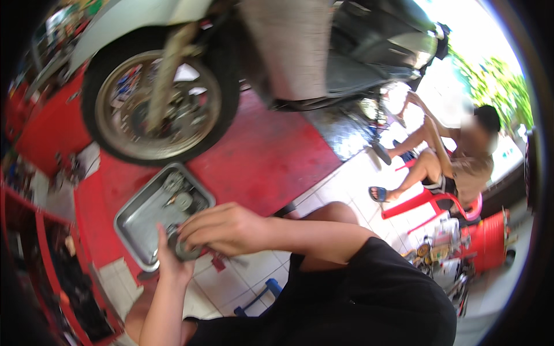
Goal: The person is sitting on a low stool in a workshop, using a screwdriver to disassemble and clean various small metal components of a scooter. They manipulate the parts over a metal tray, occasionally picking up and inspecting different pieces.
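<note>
My left hand (172, 258) is closed on a round metal part (187, 249), with the thumb along its side. My right hand (225, 228) comes across from the right, its curled fingers gripping the same part from above; part of it is hidden under them. Both hands are over the near edge of a rectangular steel tray (135, 222). In the tray lie several metal parts (183, 200), including small round ones. The tray rests on a red platform (271, 150).
A scooter (283, 52) stands on the platform, front wheel (158, 104) above the tray. Red cabinets (40, 254) line the left. At right, another person (467, 155) sits on a red chair (427, 210); below are a red drum (485, 242) and assorted tools (438, 254). A blue stool (271, 285) is below me.
</note>
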Motion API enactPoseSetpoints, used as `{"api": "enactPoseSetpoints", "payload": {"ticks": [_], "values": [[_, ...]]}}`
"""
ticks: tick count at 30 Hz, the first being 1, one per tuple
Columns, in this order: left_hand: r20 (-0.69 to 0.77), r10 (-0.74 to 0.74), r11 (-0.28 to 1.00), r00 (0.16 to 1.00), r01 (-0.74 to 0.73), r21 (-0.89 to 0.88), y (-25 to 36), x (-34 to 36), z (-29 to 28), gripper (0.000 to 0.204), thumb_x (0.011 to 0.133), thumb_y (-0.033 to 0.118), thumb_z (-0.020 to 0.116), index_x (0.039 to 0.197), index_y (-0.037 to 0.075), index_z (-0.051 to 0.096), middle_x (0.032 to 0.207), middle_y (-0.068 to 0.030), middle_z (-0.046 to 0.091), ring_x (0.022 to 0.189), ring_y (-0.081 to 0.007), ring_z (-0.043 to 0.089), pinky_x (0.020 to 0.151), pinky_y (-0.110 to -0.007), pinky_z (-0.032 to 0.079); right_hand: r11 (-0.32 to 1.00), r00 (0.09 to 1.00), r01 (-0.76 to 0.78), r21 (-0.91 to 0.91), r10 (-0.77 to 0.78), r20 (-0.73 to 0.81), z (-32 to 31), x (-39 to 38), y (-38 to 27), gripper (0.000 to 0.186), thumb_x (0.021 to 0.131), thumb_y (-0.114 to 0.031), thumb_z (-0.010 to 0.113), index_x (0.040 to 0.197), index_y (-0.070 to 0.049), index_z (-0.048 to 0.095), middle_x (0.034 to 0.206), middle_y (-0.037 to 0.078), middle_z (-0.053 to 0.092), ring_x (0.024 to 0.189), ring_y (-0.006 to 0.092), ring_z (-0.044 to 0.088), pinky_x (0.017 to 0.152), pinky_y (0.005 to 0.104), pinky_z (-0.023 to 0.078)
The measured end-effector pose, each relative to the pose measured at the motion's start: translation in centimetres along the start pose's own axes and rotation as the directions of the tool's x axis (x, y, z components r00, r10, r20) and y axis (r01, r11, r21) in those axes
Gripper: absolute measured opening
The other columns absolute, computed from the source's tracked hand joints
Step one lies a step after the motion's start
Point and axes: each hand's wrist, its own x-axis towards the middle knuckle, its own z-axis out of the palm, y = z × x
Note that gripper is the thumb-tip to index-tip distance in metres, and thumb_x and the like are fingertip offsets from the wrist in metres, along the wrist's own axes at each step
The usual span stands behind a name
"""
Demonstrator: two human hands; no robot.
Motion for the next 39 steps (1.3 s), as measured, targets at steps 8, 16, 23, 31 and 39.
{"api": "enactPoseSetpoints", "payload": {"ticks": [8,16,23,31,39], "values": [[0.023,0.094,0.995,0.995,-0.094,0.036,0.9,0.2,0.9,0.051,0.097,0.063,0.048,0.097,0.013,0.060,0.086,-0.0028,0.064,0.068,-0.0163,0.059,0.052,-0.027,0.041,0.976,0.987,-0.066,-0.209,0.033,-0.157,-2.2,-0.8,-0.3,0.024,0.080,-0.014,0.075,0.098,0.000,0.067,0.085,0.011,0.065,0.076,0.0331,0.064,0.066,0.0420,0.053],[-0.185,0.263,0.956,0.947,-0.281,-0.079,3.2,2.3,-0.2,0.052,0.098,0.056,0.050,0.106,0.006,0.063,0.091,-0.0111,0.064,0.078,-0.0204,0.059,0.071,-0.032,0.050,0.870,0.992,-0.121,-0.478,0.098,-0.074,-1.9,-1.2,-1.2,0.026,0.089,-0.028,0.069,0.096,-0.004,0.064,0.080,0.009,0.060,0.074,0.0308,0.063,0.059,0.0432,0.049],[-0.207,0.189,0.933,0.960,-0.241,-0.268,4.0,4.0,-2.3,0.033,0.097,0.038,0.054,0.099,0.007,0.066,0.090,-0.0115,0.065,0.081,-0.0244,0.065,0.075,-0.035,0.059,0.767,0.940,-0.085,-0.636,-0.149,-0.306,-4.1,-0.6,-3.4,0.021,0.088,-0.025,0.067,0.096,-0.006,0.063,0.082,0.007,0.051,0.070,0.0259,0.056,0.059,0.0389,0.047],[-0.089,0.266,0.926,0.960,-0.281,-0.254,3.6,0.4,-0.5,0.028,0.095,0.025,0.054,0.103,-0.001,0.061,0.094,-0.0164,0.065,0.088,-0.0269,0.065,0.080,-0.037,0.059,0.390,0.929,-0.171,-0.905,-0.244,-0.280,-9.7,-6.1,-2.4,0.021,0.076,-0.017,0.067,0.097,-0.014,0.070,0.087,0.005,0.054,0.074,0.0198,0.055,0.063,0.0348,0.043],[-0.062,0.281,0.911,0.958,-0.286,-0.297,5.6,3.9,-2.4,0.031,0.096,0.031,0.052,0.101,0.003,0.063,0.089,-0.0141,0.064,0.080,-0.0288,0.066,0.078,-0.040,0.061,0.400,0.763,-0.511,-0.761,-0.196,-0.616,-9.0,-8.8,-2.9,0.020,0.081,-0.008,0.068,0.100,-0.012,0.072,0.090,0.006,0.054,0.069,0.0209,0.059,0.061,0.0348,0.046]]}}
